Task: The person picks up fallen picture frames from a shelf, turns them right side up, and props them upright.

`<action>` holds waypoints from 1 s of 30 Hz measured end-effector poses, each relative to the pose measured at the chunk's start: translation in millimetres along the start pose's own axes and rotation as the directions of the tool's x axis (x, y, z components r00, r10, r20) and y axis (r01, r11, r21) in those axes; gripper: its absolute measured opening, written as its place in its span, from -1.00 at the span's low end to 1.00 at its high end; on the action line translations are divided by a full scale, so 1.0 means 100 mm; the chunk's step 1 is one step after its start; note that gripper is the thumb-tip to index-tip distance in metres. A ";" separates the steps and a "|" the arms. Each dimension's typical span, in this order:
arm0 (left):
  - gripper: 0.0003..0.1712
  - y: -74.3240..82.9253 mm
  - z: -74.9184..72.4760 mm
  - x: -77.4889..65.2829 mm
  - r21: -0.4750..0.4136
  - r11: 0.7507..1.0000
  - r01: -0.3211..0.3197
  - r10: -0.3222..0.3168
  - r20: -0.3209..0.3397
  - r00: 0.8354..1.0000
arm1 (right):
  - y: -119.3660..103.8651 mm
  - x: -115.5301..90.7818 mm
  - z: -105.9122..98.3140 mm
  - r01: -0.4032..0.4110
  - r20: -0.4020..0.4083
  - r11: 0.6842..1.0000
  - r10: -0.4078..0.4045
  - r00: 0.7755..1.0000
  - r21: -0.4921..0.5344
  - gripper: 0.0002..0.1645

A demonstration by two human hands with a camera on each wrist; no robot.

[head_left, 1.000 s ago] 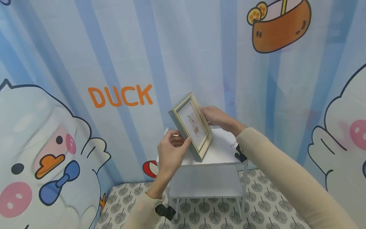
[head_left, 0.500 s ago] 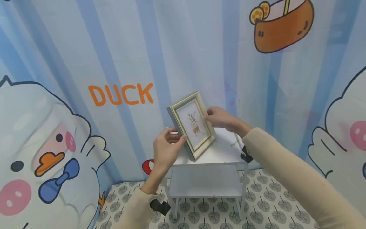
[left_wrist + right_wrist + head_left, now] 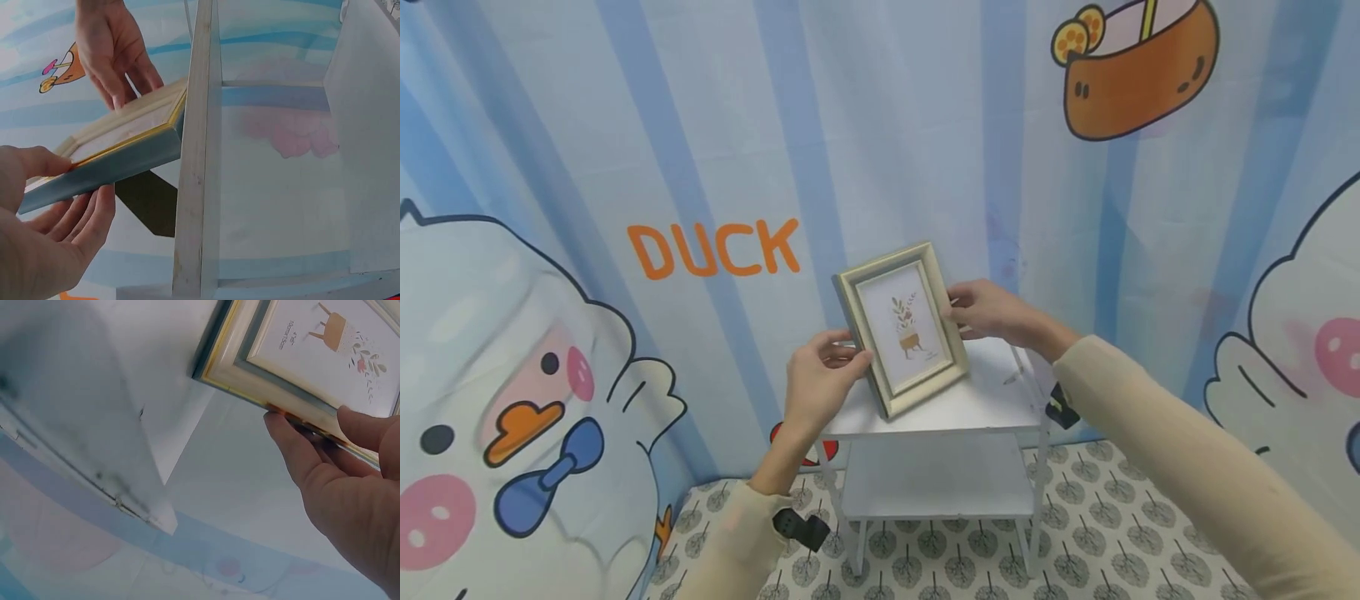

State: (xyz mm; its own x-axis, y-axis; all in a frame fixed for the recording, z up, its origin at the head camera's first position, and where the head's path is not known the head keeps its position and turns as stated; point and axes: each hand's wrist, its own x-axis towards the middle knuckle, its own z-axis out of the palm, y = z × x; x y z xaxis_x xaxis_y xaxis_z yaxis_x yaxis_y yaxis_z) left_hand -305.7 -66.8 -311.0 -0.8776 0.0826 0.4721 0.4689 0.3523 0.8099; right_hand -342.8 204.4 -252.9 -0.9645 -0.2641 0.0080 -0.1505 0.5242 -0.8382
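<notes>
A gold picture frame (image 3: pixel 868 333) with a potted-plant print stands tilted back on the top of a white two-tier stand (image 3: pixel 992 408). My left hand (image 3: pixel 820 379) pinches its left edge, thumb on the front and fingers behind, as the left wrist view shows. At the right edge, my right hand (image 3: pixel 996 312) holds the frame; in the right wrist view the thumb lies by the front and the fingers touch the side and back. Behind the frame, a dark support leg (image 3: pixel 150 203) shows in the left wrist view.
The stand's lower shelf (image 3: pixel 936 483) sits below the top. Behind hangs a striped blue curtain (image 3: pixel 917 125) with cartoon ducks and orange lettering. A tree-patterned floor covering (image 3: pixel 1097 517) lies under the stand.
Both hands have turned the picture frame so its front faces me more squarely. The left hand has shifted left and the right hand slightly right with it.
</notes>
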 end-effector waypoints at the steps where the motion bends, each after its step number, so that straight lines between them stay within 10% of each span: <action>1: -0.47 -0.01 -0.02 0.02 -0.008 1.000 0.004 -0.004 0.013 1.000 | 0.01 -0.01 -0.01 0.001 0.002 1.000 -0.001 1.000 -0.002 -0.41; 30: -0.46 -0.12 -0.09 0.37 -0.144 0.979 0.143 -0.112 0.203 0.973 | 0.18 -0.29 -0.07 0.061 -0.043 0.998 -0.060 0.997 0.023 -0.38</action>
State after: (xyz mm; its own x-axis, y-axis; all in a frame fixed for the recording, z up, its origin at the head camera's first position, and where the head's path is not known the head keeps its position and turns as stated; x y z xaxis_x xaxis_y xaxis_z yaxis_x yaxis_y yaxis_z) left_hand -342.3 -76.5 -300.1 -0.9263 0.2305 0.2981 0.3484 0.2222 0.9106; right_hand -318.7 227.6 -264.1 -0.9621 -0.2601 0.0819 -0.2043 0.4885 -0.8483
